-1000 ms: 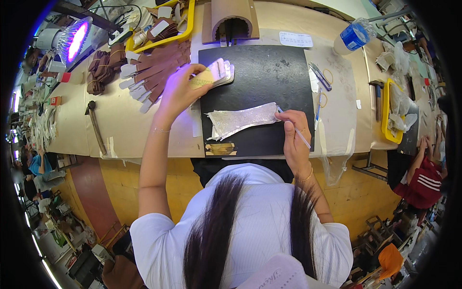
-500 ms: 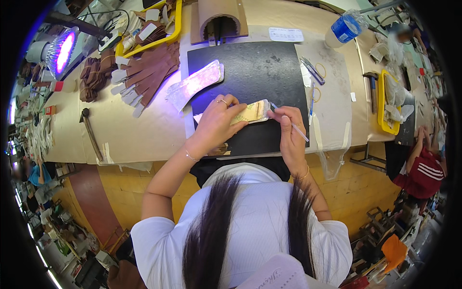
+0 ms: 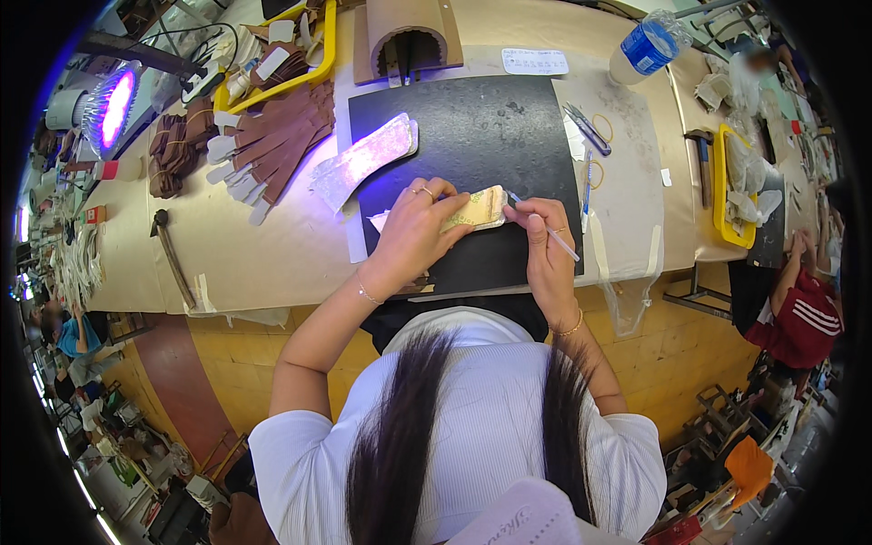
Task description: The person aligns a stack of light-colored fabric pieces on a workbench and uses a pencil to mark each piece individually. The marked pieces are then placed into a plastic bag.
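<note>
Over the black mat [image 3: 481, 118], my left hand [image 3: 411, 225] presses down on a pale yellow strip-shaped piece [image 3: 478, 209] with a whitish, rough edge. Its fingers and thumb lie across the piece and cover the middle part. My right hand [image 3: 545, 234] pinches a slim, translucent white pen-like stick [image 3: 563, 243], whose tip is at the right end of the yellow piece. Whether the tip touches the edge I cannot tell. Beyond my left hand lies a curved whitish piece [image 3: 365, 162], lit purple by a lamp.
Brown strips [image 3: 274, 150] fan out at the left, near a hammer [image 3: 173, 259] and the purple lamp [image 3: 113, 107]. A brown arched form [image 3: 409, 32] stands at the back. Right of the mat are a cutter [image 3: 589, 129], a blue pen [image 3: 588, 182] and a blue-labelled bottle [image 3: 643, 53].
Both hands keep almost the same places, with the stick's tip still at the right end of the yellow piece. The whole view has shifted slightly.
</note>
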`<state>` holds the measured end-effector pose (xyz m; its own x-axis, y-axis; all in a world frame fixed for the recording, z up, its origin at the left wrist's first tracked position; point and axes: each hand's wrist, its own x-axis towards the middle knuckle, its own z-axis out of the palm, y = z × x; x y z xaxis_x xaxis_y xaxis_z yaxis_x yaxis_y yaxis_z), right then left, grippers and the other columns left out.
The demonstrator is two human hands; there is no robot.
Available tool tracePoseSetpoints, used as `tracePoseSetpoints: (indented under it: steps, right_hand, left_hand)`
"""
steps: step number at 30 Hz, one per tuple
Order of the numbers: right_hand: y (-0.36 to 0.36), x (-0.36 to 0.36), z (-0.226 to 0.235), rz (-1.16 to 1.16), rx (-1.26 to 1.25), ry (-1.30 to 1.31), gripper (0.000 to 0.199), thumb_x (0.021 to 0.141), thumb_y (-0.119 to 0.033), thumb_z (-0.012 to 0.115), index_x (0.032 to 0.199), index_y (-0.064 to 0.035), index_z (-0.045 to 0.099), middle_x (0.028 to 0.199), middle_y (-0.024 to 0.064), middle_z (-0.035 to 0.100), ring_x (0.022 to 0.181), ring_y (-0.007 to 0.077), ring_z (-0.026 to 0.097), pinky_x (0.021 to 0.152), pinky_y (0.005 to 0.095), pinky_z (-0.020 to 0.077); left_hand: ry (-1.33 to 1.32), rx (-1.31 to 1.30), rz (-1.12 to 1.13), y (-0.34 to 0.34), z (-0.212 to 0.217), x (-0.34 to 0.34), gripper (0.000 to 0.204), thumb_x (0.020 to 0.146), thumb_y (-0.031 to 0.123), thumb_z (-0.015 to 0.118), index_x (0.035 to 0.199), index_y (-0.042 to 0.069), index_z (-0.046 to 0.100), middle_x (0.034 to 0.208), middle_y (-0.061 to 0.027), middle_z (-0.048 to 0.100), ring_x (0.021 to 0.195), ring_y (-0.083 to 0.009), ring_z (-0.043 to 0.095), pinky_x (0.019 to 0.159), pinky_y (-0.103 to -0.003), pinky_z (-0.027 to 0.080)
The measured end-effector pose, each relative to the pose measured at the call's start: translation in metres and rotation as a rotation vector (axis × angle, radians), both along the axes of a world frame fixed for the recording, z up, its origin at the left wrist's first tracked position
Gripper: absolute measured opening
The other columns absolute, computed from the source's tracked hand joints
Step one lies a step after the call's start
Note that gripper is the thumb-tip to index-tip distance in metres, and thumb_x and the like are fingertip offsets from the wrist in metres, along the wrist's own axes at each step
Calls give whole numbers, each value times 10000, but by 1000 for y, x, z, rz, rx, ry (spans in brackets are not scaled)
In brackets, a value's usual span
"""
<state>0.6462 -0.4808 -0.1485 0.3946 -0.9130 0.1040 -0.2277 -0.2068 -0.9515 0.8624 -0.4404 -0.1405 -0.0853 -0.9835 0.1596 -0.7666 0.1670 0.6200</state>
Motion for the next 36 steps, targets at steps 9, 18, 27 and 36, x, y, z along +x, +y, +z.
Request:
tracePoseSetpoints:
  steps: [9,18,27,36]
  right_hand:
    - [1,8,15,-28,-91,155,245,1078,-204,508,1082,-1,644,1021,120,654,945,219,689,861,321,532]
    - [0,19,19,18,-420,375,101,944,-118,665,1035,-73,668,995,78,689,819,294,678,728,370,539]
    - [9,11,23,51,-468,361,132,993,-168,616,955,-54,672,891,73,697,842,288,668,840,395,513]
    - [5,6,17,-33,-235,190,208,1073,-147,507,1091,0,653,1020,127,632,942,244,637,863,318,506]
  left_hand:
    - [-28,52,-15,-2,1,1,378,788,172,812,1121,18,726,1065,-103,642,999,-298,589,895,-394,486]
    - [28,20,-14,1,-4,-3,400,800,150,797,1161,3,704,1038,-112,629,971,-305,590,874,-406,488]
    - [34,-5,-10,1,-7,-2,396,784,151,809,1130,-2,691,1037,-117,622,984,-304,589,879,-402,489]
    - [200,95,87,-7,-5,14,403,768,158,827,1120,29,678,1059,-109,651,956,-295,639,859,-368,524]
